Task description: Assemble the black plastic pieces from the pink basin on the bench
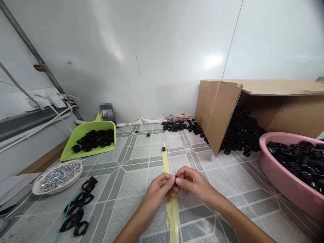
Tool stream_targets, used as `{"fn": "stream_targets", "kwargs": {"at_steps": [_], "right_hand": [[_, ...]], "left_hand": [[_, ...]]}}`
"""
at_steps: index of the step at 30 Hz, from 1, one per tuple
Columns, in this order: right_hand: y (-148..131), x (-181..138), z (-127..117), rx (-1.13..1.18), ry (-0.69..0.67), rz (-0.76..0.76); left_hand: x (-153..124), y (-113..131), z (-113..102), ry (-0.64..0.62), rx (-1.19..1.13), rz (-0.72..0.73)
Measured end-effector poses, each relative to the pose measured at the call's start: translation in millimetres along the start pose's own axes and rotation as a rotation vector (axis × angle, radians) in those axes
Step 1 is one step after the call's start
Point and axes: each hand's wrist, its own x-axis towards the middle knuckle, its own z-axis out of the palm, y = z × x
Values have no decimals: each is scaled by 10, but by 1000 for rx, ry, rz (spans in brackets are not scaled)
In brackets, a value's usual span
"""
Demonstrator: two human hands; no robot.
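My left hand (162,185) and my right hand (191,182) meet at the centre of the head view, just above a yellow tape strip (173,216). Between their pinched fingertips is a small black plastic part (175,182), mostly covered by the fingers, so its exact shape is hidden. Both hands are closed on it. Farther up the strip lies a small black piece (163,149), and another black piece (148,135) sits beyond it to the left. Left of my hands, several black rings (76,209) lie in a row along a thin blue cord.
At the left stand an oval dish (60,177) of small shiny metal pieces and a green dustpan (88,155) holding black parts. On the right, a cardboard box (215,111) on its side spills black parts. A pink basin (275,179) full of black parts stands nearer.
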Motion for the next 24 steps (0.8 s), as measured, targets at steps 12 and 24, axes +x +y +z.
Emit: {"fn": "stream_targets", "kwargs": {"at_steps": [12,24], "right_hand": [[-7,-145,207,-431,180,-35],[85,-50,156,-27,95,53]], "left_hand": [[5,-110,72,131,134,57],[-99,-54,158,155,397,208]]}}
